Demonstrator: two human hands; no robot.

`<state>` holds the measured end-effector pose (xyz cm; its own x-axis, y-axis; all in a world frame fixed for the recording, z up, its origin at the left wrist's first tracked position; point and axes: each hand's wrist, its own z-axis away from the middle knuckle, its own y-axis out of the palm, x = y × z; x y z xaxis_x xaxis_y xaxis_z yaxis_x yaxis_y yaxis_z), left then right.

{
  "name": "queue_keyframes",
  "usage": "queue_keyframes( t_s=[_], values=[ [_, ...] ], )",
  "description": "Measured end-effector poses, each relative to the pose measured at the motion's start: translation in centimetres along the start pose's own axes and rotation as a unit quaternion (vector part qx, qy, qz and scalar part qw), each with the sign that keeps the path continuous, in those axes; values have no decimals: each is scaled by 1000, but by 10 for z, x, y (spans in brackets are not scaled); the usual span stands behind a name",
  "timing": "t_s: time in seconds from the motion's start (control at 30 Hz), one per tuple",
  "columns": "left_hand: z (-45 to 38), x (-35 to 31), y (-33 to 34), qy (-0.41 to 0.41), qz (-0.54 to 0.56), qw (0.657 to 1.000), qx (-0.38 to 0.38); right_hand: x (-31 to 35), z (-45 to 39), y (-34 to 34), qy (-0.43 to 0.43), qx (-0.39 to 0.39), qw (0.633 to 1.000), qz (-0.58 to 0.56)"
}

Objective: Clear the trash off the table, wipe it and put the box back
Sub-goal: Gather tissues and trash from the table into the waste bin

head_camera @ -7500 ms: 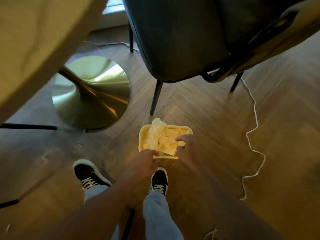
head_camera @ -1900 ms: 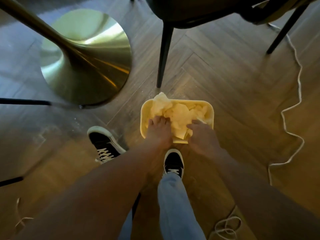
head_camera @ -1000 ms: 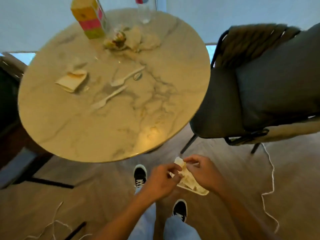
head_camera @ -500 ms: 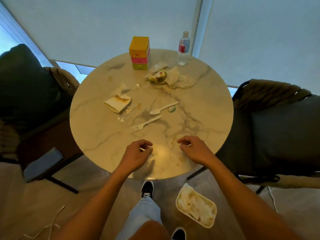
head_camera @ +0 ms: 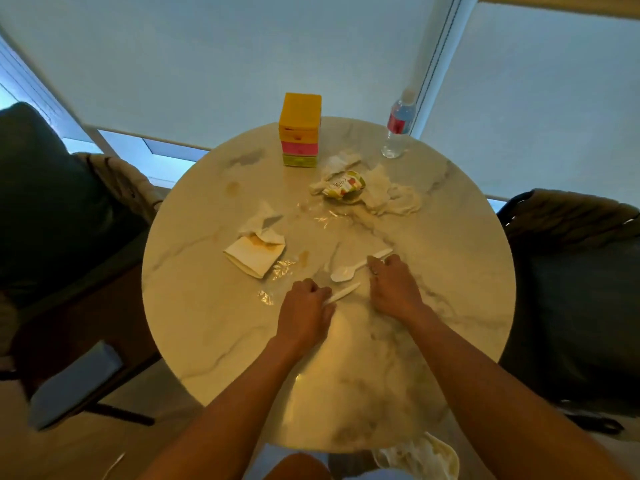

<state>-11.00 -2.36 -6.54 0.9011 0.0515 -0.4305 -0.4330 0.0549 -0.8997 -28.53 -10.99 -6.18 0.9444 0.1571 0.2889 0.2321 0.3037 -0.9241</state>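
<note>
Cutlery comes first: my left hand curls its fingers around the head end of the white plastic fork near the tabletop's middle, and my right hand pinches the handle of the plastic spoon just beyond it. I judge both should lift flat and together, then drop into the trash bin below the near edge. Stained napkins lie toward the left edge; crumpled tissues with a food wrapper sit near the far edge, beside the colourful box and water bottle. Clear film scraps could slip, so I'd gather them with the napkins.
</note>
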Motion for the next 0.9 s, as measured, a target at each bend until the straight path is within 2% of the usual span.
queue_keyframes(
  t_s=[0.17,0.43,0.57,0.63,0.73,0.83,0.9],
  values=[
    [-12,1,8,18,-38,999,16,4,-24,1,-10,-35,996,77],
    [-8,-9,-1,-82,91,991,47,2,-16,2,-5,-69,996,48],
    [1,-23,-3,-160,206,964,54,-10,16,-6,38,-94,993,-68],
    [8,-36,-3,-183,276,942,61,-25,39,-6,71,-93,975,-189],
    [30,-62,2,-176,348,917,84,-56,85,-6,83,-76,930,-350],
    [59,-97,12,-164,395,898,104,-94,141,-9,91,-49,905,-412],
    [80,-122,24,-148,396,898,123,-129,179,-1,138,-43,885,-442]
  ],
)
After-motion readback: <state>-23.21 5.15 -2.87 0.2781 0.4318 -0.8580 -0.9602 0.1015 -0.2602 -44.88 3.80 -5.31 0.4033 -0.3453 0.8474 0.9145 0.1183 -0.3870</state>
